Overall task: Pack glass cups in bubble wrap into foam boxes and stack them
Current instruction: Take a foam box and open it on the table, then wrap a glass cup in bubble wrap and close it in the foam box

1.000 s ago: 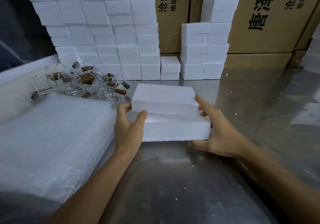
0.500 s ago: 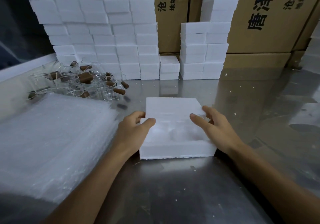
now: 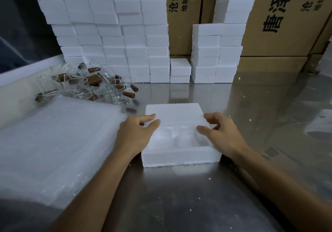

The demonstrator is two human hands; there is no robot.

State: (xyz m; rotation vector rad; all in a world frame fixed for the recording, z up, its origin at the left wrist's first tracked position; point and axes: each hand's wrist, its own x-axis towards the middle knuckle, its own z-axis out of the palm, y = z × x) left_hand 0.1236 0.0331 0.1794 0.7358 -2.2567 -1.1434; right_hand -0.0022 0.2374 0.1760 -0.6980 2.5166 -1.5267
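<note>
While a square white foam lid (image 3: 173, 112) lay slid back over the far half of a white foam box (image 3: 180, 157) on the steel worktop (image 3: 251, 106), both hands gripped it. The left hand (image 3: 137, 134) pinched the lid's near left corner; the right hand (image 3: 221, 133) pinched its near right corner. The uncovered near half showed moulded hollows with nothing visible inside. A heap of clear glass cups with brown handles (image 3: 93, 86) lay to the far left, beside a stack of bubble wrap sheets (image 3: 53, 142).
</note>
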